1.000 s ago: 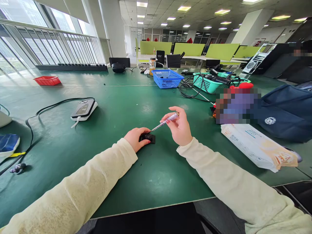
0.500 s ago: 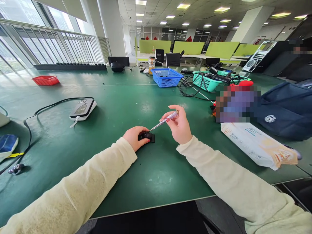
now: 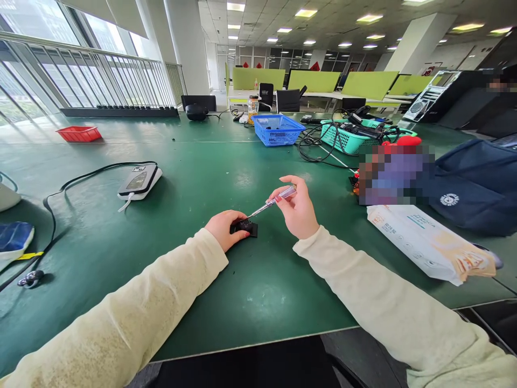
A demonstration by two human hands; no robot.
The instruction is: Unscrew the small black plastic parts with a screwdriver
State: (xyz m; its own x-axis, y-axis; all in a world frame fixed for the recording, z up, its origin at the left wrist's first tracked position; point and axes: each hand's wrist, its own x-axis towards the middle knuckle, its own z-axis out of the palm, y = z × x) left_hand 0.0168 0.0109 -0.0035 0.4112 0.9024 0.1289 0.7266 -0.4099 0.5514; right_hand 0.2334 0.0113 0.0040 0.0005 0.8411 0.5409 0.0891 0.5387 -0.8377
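My left hand (image 3: 226, 228) is closed around a small black part (image 3: 251, 228) and keeps it on the green tabletop (image 3: 258, 302). The fingers cover much of this part, so its kind does not show. Between the thumb and fingers of my right hand (image 3: 298, 209) is a screwdriver (image 3: 271, 203) with a clear, purplish handle and a thin metal shaft. It slants down to the left, and its tip meets or nearly meets the top of the black part; exact contact is too small to tell.
Left of my hands lies a phone (image 3: 139, 179) on a white block with a cable. Farther back are a red tray (image 3: 79, 134), a blue basket (image 3: 278, 132) and a green basket (image 3: 343, 137) of cables. On the right are a wipes pack (image 3: 428, 242) and a dark blue bag (image 3: 480, 183).
The whole view has shifted slightly. Both hands, the screwdriver and the black part keep nearly the same positions relative to each other.
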